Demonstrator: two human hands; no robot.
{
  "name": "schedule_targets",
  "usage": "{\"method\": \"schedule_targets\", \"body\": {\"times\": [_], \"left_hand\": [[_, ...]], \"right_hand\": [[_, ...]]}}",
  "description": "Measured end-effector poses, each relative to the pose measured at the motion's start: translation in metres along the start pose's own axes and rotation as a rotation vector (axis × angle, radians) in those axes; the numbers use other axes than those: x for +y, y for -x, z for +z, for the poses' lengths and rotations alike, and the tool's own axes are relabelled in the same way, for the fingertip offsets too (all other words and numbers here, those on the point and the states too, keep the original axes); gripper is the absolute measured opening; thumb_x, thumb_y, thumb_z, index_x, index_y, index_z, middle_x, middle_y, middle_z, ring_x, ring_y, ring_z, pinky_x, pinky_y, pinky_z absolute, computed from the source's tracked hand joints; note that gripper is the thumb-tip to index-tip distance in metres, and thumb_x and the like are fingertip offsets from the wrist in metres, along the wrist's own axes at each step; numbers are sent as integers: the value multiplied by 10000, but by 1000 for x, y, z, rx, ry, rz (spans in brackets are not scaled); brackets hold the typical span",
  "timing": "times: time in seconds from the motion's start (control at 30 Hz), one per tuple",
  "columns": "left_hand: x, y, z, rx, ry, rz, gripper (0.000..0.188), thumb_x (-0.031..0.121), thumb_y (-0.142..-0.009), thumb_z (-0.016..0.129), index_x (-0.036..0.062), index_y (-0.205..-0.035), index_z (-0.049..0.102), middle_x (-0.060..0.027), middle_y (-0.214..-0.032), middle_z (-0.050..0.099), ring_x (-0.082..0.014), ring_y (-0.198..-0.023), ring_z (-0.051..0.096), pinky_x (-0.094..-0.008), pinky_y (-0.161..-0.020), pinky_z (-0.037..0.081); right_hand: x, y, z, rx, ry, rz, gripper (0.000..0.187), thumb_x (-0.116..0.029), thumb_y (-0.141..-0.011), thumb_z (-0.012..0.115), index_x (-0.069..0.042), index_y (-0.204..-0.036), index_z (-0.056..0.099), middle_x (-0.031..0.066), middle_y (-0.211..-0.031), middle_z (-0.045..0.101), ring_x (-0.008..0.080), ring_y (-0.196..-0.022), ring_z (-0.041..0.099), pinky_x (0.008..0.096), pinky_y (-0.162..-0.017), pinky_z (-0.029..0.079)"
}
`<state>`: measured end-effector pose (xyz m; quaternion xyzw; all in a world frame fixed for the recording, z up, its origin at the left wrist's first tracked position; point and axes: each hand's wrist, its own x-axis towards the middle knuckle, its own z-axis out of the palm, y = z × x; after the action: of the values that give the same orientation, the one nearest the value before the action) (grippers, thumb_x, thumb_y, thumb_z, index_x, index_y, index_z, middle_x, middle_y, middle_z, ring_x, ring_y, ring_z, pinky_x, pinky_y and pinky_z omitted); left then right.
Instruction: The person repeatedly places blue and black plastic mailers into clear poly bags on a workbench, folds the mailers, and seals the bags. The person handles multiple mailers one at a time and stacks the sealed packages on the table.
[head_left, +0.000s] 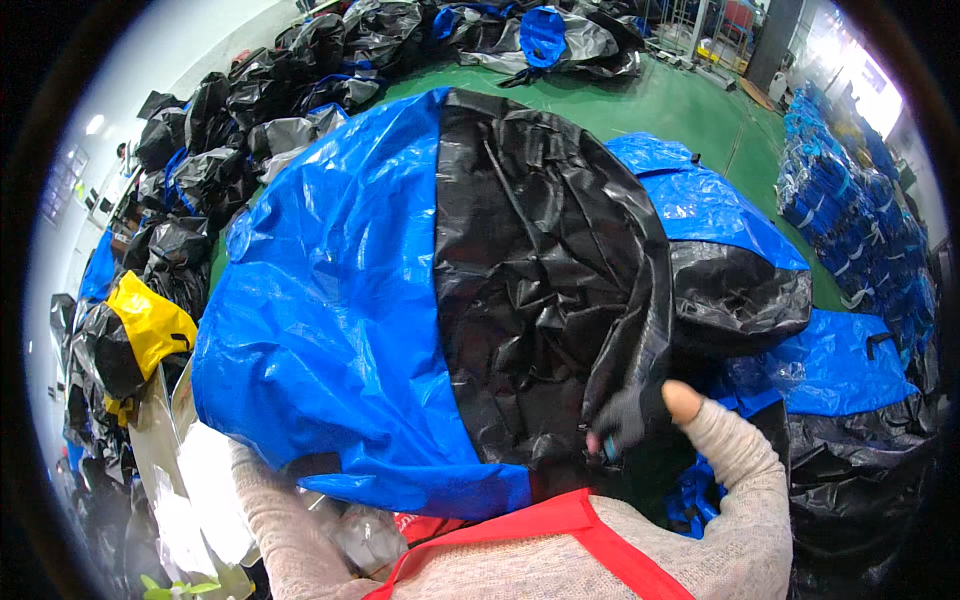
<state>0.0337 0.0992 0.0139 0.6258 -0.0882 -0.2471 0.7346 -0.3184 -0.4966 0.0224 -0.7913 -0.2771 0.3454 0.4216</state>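
A large blue and black plastic cover [350, 290] spreads out in front of me, its two colours meeting along a straight vertical seam. My right hand [632, 418], in a dark grey glove, is at the lower right of the black half. Motion blurs its fingers, and a pinkish fingertip shows near the cover; whether they grip it I cannot make out. My left sleeve reaches up to the cover's lower left edge, where the blue plastic hides my left hand. A small black patch sits on that blue edge.
More blue and black covers [740, 290] lie at the right, beside stacked blue bundles [850, 200]. Black bags or covers [210, 150] are heaped along the left and back. A yellow and black one [150, 320] is at left. Green floor [700, 130] shows beyond.
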Motion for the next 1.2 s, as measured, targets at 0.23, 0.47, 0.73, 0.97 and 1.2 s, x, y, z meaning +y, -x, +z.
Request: {"method": "schedule_targets", "body": {"times": [0.23,0.47,0.73,0.97,1.2], "left_hand": [[15,187,-40,274,-445,185,528,404,-1017,388,-9,-1337,466,-142,-1284,568,-256,-1120,565,-404,-970,460],[-66,290,66,966,-256,44,685,525,-920,495,-4,-1346,410,-145,-1274,510,-235,-1108,503,-395,-963,416],[-38,323,48,1042,-688,-170,525,381,-806,747,-50,-1062,589,-190,-963,650,-284,-827,614,-422,-690,505],[-106,342,38,718,-1490,-681,633,382,-813,677,-34,-1263,519,-272,-1247,537,-398,-1151,552,-430,-975,444],[-29,92,130,253,-1567,364,550,284,-913,576,59,-1396,440,-232,-1395,455,-385,-1290,433,-438,-1087,329]], "right_hand": [[84,-18,-163,1307,304,1043,909,-620,-806,606,68,-1347,360,305,-1197,582,451,-1100,575,493,-925,465],[141,-73,-131,1644,443,1039,986,-658,-796,601,-61,-1474,205,293,-1159,598,448,-975,620,505,-820,493],[82,-101,-255,1410,491,418,591,-561,-837,595,-63,-1155,606,256,-1005,650,435,-918,619,498,-781,491],[89,-169,-244,1295,927,642,689,-649,-765,621,-86,-1162,639,206,-1046,679,378,-1028,626,494,-834,499],[73,-199,-221,922,594,950,605,-599,-823,597,-43,-1038,698,227,-1082,664,393,-1014,642,492,-849,505]]}}
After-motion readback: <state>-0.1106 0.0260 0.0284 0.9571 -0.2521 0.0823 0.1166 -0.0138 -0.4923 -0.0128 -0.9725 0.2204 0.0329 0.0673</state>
